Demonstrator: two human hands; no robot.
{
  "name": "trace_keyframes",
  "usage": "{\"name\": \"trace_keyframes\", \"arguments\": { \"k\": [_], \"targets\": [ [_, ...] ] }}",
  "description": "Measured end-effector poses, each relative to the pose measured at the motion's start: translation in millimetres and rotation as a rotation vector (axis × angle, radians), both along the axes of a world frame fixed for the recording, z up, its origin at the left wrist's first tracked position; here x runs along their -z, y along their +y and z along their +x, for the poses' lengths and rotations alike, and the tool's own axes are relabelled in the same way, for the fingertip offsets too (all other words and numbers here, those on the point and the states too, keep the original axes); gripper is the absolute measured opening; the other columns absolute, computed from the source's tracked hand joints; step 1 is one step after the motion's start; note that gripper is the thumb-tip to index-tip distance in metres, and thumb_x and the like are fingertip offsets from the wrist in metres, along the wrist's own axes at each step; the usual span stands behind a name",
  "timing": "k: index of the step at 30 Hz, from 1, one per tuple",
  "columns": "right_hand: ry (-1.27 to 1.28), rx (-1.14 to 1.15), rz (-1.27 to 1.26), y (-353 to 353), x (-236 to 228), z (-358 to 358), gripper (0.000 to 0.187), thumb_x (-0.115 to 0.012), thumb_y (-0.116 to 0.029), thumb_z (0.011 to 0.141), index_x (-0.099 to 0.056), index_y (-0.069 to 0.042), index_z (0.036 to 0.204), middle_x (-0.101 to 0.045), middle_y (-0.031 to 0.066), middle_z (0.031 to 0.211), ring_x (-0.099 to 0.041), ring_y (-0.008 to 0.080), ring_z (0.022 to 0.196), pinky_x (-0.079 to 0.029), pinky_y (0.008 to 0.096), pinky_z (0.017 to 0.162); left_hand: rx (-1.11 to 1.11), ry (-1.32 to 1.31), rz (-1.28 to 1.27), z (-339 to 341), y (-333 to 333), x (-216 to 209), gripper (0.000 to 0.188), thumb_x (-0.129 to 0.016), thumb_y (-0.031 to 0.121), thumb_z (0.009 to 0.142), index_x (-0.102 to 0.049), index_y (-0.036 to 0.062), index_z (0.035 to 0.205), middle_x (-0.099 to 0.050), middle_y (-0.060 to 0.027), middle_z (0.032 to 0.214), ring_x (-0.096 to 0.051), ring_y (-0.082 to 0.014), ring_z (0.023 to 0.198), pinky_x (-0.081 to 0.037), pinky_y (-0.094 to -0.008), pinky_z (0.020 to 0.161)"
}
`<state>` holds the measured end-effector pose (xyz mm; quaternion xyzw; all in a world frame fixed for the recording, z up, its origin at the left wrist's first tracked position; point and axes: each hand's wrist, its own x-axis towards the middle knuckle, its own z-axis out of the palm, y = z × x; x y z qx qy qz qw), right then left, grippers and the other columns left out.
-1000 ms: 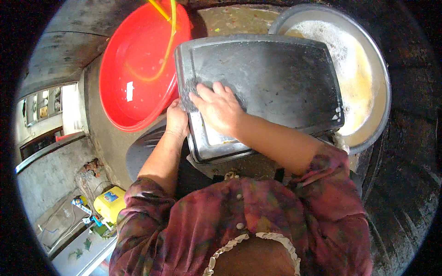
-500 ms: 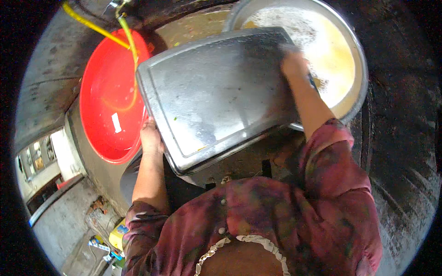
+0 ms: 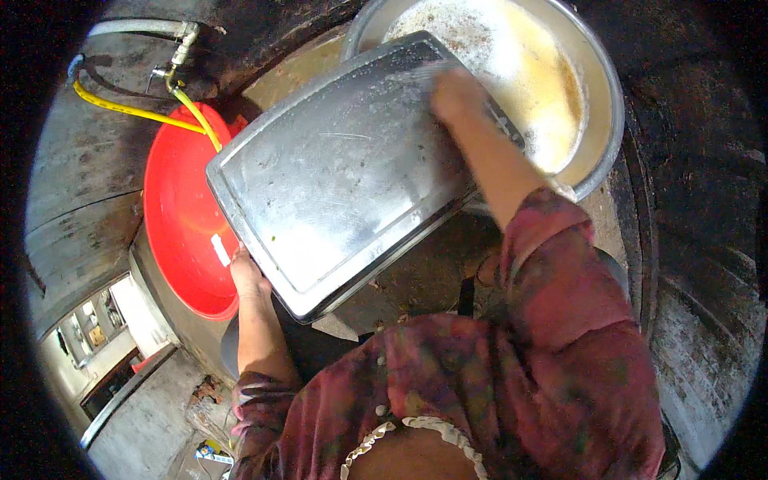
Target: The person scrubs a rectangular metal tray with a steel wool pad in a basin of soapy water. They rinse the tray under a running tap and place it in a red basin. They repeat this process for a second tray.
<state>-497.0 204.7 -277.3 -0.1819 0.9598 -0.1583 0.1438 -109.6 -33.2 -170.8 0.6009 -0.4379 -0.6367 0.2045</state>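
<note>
A large rectangular metal tray (image 3: 344, 168) is tilted across my front, its flat, wet, scuffed underside facing up. My left hand (image 3: 250, 276) grips the tray's left edge, near the lower corner, with the fingers partly hidden at the rim. On the far right part of the tray rests my right hand (image 3: 458, 96), blurred by motion and curled like a fist. A greyish smear shows at its fingertips, but what it holds cannot be made out. Partly under the tray's far right corner stands a round metal basin (image 3: 606, 120) of foamy, yellowish water.
A red plastic basin (image 3: 172, 216) stands to the left, partly behind the tray. A yellow hose (image 3: 132, 106) runs over it from a tap (image 3: 170, 76) on a pipe. Dark, stained walls rise on both sides. A low grey ledge (image 3: 152, 408) lies at the lower left.
My right hand has moved left and slightly up over the tray. The tray sits further left and more tilted. The view has shifted, showing more of the tap and pipe.
</note>
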Motion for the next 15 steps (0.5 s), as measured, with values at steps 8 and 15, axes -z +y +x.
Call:
{"name": "trace_keyframes", "arguments": {
  "k": [8,15],
  "targets": [
    [-0.068,-0.398,-0.259,-93,-13,55,0.021,-0.053,-0.014,0.073,-0.066,-0.013,0.09,-0.06,0.0123,0.091,-0.056,0.0297,0.082,-0.048,0.0411,0.073,0.057,-0.063,0.004,-3,-8,12,0.029,-0.033,0.017,0.095,-0.051,-0.001,0.108,-0.06,-0.0139,0.102,-0.06,-0.027,0.091,-0.049,-0.0388,0.081],
    [0.121,-0.484,-0.048,-142,-59,53,0.031,-0.053,-0.012,0.079,-0.061,-0.013,0.109,-0.055,0.0113,0.11,-0.053,0.0301,0.098,-0.047,0.0398,0.081,0.014,-0.035,0.063,22,-19,12,0.029,-0.035,0.017,0.093,-0.051,-0.0009,0.109,-0.059,-0.0147,0.106,-0.059,-0.0266,0.095,-0.048,-0.0375,0.084]
  ]
}}
